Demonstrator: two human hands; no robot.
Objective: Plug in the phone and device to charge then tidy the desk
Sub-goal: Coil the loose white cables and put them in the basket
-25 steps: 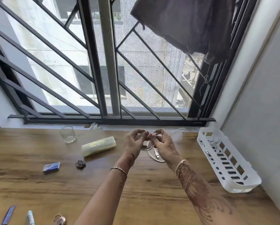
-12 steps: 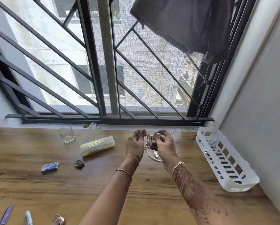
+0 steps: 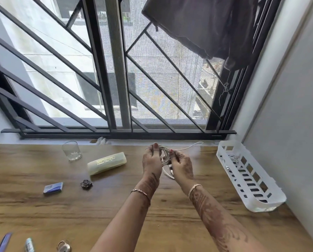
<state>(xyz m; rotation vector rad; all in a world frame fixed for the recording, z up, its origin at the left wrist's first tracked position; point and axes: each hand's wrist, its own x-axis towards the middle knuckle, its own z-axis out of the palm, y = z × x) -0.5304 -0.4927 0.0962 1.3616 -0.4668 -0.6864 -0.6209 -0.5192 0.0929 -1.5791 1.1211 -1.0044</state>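
Against the frame of half a second earlier, little is changed: the left hand (image 3: 151, 161) and right hand (image 3: 182, 167) are kept at the same spot, well left of the white basket (image 3: 272, 202), and the loose loop of the white cable (image 3: 165, 157) is still trailed back toward the far end of that basket. Against the frame of a second ago, the hands are drawn slightly apart, so that more of the coil is exposed between them.

Gold print is carried along the pale yellow case (image 3: 106, 162), farther left of the basket than the hands; it is too small to be read, and seems to be a short brand line. Markings on the blue packet (image 3: 53, 187), farther left again, cannot be made out.

Both forearms are stretched forward over the wooden desk (image 3: 43, 215), wrists bent, with the backs of the hands turned to the camera. The coil is pinched at its top by the curled fingers of the left hand, on which a ring is worn. Its other side is gripped by the thumb and fingers of the right hand. The lower turns are left hanging just above the desk. Another white cord (image 3: 232, 159) is laid inside the basket at its far end.
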